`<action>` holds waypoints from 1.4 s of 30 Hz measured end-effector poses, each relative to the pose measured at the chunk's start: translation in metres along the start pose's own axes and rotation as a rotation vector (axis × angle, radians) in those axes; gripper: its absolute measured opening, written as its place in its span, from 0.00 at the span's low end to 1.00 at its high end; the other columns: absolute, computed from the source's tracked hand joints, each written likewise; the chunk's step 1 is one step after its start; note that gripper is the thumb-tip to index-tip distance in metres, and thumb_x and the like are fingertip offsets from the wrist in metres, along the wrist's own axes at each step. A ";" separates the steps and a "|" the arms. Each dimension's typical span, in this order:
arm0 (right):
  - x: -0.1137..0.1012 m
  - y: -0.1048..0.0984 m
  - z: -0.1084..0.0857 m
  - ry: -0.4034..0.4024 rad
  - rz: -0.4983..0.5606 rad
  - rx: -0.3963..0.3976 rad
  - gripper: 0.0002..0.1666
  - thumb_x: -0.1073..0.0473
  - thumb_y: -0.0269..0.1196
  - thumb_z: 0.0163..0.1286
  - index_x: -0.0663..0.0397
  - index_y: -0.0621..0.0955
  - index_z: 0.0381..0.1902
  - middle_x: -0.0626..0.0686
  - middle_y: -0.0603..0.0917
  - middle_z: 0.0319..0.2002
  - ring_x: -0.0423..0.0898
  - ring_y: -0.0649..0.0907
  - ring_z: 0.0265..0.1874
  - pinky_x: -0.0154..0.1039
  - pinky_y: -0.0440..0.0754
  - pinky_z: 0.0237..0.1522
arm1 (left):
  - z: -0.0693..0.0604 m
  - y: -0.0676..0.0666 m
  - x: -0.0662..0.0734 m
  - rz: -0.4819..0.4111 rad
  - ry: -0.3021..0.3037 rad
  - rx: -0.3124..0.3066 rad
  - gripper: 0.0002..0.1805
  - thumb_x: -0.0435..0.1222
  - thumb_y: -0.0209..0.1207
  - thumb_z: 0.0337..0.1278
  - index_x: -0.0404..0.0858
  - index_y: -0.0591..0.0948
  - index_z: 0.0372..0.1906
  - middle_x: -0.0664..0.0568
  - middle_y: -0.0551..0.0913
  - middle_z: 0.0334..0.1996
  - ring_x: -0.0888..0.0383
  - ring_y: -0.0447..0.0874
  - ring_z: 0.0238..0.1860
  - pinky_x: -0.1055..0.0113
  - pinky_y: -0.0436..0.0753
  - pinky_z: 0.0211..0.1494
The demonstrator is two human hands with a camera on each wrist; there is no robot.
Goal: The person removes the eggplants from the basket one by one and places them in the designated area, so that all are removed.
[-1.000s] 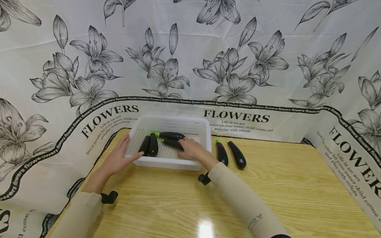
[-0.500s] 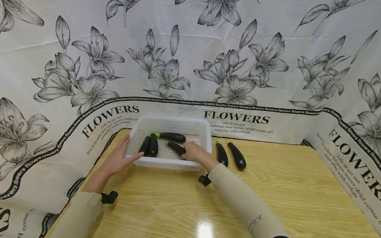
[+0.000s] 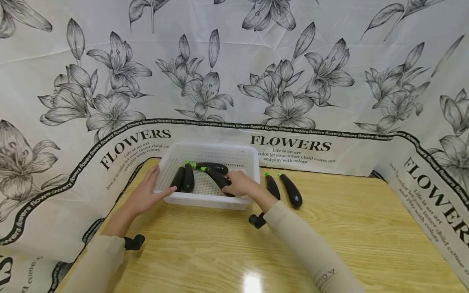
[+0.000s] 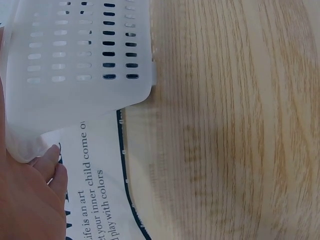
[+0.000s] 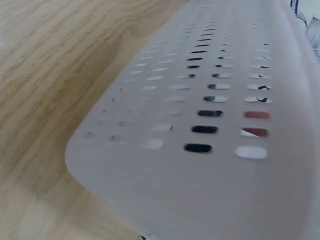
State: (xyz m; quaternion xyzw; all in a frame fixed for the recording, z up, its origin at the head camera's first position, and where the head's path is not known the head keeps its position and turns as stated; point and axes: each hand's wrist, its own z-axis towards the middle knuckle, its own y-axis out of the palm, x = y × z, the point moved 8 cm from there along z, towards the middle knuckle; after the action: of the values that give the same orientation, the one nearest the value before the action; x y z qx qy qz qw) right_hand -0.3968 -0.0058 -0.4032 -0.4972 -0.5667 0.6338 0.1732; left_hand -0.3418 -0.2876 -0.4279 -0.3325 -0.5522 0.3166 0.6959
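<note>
A white perforated plastic basket (image 3: 209, 199) sits at the back of the table. My left hand (image 3: 144, 197) grips its front left corner, thumb over the front rim; in the left wrist view, fingers (image 4: 47, 162) show at the rim. Inside the basket, my right hand (image 3: 239, 183) holds the lower end of a dark eggplant (image 3: 215, 176), its green stem pointing away to the left. A second eggplant (image 3: 212, 167) lies crosswise behind it. Two more, an eggplant (image 3: 189, 179) and its neighbour (image 3: 178, 179), lie at the left. The right wrist view shows mostly the basket wall (image 5: 150, 190).
Right of the basket, two eggplants lie on the wooden table (image 3: 348, 228): a nearer one (image 3: 272, 187), partly behind my right wrist, and another one (image 3: 291, 191). A flower-printed cloth (image 3: 220, 89) rises behind and along both sides.
My right hand has shifted the held eggplant inside the basket, turning it from nearly crosswise to slanted, lower end towards me. The left hand and basket stay in place.
</note>
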 end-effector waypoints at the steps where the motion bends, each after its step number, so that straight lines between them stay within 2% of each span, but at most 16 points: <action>1: 0.000 -0.001 -0.002 -0.007 0.003 -0.001 0.25 0.56 0.66 0.73 0.67 0.79 0.60 0.62 0.83 0.55 0.55 0.82 0.52 0.49 0.81 0.55 | 0.000 0.000 0.000 0.000 0.000 0.000 0.59 0.66 0.57 0.64 0.34 0.44 0.83 0.39 0.41 0.83 0.30 0.59 0.74 0.30 0.66 0.68; 4: -0.001 -0.007 -0.008 -0.028 0.014 0.003 0.27 0.55 0.66 0.73 0.68 0.78 0.62 0.62 0.82 0.57 0.55 0.82 0.54 0.49 0.81 0.55 | -0.001 0.001 -0.001 -0.002 0.002 0.003 0.59 0.65 0.57 0.65 0.34 0.44 0.83 0.39 0.41 0.83 0.30 0.59 0.74 0.30 0.66 0.68; 9: -0.004 -0.019 -0.020 -0.068 0.061 0.023 0.23 0.56 0.66 0.71 0.67 0.79 0.55 0.58 0.85 0.46 0.50 0.83 0.43 0.44 0.84 0.45 | 0.000 0.001 -0.002 0.001 -0.001 0.000 0.59 0.66 0.57 0.65 0.35 0.43 0.83 0.40 0.40 0.83 0.30 0.58 0.75 0.30 0.65 0.69; 16: -0.009 -0.035 -0.042 -0.102 0.100 0.047 0.27 0.55 0.66 0.72 0.68 0.77 0.61 0.61 0.84 0.52 0.54 0.84 0.51 0.47 0.84 0.52 | 0.000 0.001 -0.002 0.008 -0.011 -0.015 0.60 0.67 0.57 0.64 0.35 0.42 0.83 0.42 0.39 0.83 0.31 0.52 0.77 0.30 0.61 0.71; 25: -0.001 -0.048 -0.069 -0.125 0.133 0.101 0.21 0.54 0.66 0.72 0.62 0.81 0.56 0.57 0.85 0.48 0.52 0.85 0.49 0.49 0.84 0.49 | 0.000 0.000 -0.001 0.011 -0.011 -0.021 0.61 0.67 0.56 0.64 0.35 0.42 0.83 0.42 0.39 0.83 0.31 0.51 0.78 0.29 0.61 0.70; 34: 0.021 -0.064 -0.087 -0.137 0.170 0.176 0.27 0.57 0.67 0.71 0.68 0.77 0.62 0.60 0.84 0.51 0.55 0.87 0.46 0.46 0.86 0.46 | 0.000 0.000 -0.001 0.007 -0.012 -0.024 0.61 0.67 0.56 0.64 0.34 0.42 0.83 0.41 0.39 0.83 0.31 0.49 0.78 0.29 0.59 0.71; 38: 0.040 -0.069 -0.093 -0.142 0.154 0.218 0.27 0.59 0.67 0.70 0.70 0.77 0.61 0.63 0.85 0.49 0.55 0.87 0.41 0.47 0.86 0.43 | 0.000 0.001 -0.002 0.012 -0.009 -0.024 0.61 0.67 0.56 0.64 0.34 0.42 0.83 0.41 0.39 0.83 0.31 0.49 0.78 0.30 0.59 0.72; 42: 0.062 -0.072 -0.099 -0.119 0.113 0.251 0.27 0.60 0.67 0.70 0.71 0.78 0.62 0.64 0.85 0.49 0.54 0.86 0.41 0.49 0.85 0.45 | 0.000 0.001 -0.001 0.013 -0.004 -0.021 0.60 0.66 0.56 0.65 0.33 0.42 0.83 0.41 0.39 0.83 0.31 0.48 0.78 0.30 0.59 0.72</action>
State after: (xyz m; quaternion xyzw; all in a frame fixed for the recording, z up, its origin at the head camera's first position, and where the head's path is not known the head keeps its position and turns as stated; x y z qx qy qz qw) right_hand -0.3674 0.1186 -0.3526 -0.4642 -0.4632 0.7369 0.1640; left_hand -0.3417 -0.2877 -0.4290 -0.3428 -0.5549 0.3160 0.6890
